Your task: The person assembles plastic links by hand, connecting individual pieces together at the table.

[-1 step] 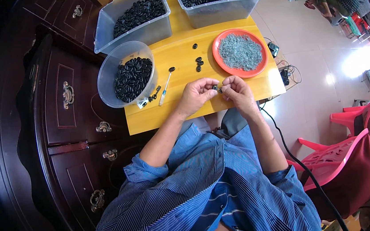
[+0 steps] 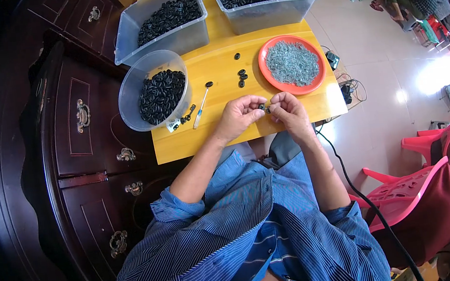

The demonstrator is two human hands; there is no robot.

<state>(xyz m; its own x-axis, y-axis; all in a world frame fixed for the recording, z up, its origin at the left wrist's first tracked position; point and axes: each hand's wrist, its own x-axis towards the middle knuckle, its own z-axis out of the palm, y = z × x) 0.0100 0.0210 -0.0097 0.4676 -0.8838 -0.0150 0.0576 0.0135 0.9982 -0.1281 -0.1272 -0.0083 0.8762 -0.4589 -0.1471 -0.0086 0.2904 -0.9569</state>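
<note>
Above the front edge of the yellow table (image 2: pixel 204 145), my two hands meet at the fingertips. Between thumb and fingers, my left hand (image 2: pixel 237 116) pinches a small black oval piece (image 2: pixel 262 106). My right hand (image 2: pixel 292 114) is closed at the same piece from the other side, its fingertips hiding part of it. Whether it also holds a second tiny part, I cannot make out. Beyond my hands lie several loose black oval pieces (image 2: pixel 241 77). An orange-red plate (image 2: pixel 263 72) heaped with small clear, shiny pieces (image 2: pixel 292 63) stands beyond my right hand.
A round clear tub (image 2: pixel 128 98) of black pieces stands at the left, beside a slim screwdriver-like tool (image 2: pixel 198 116). Two clear bins (image 2: pixel 173 48) of black pieces line the back. Dark drawers (image 2: pixel 79 119) border the left; a pink chair (image 2: pixel 403 193) and black cable (image 2: pixel 356 182) are at right.
</note>
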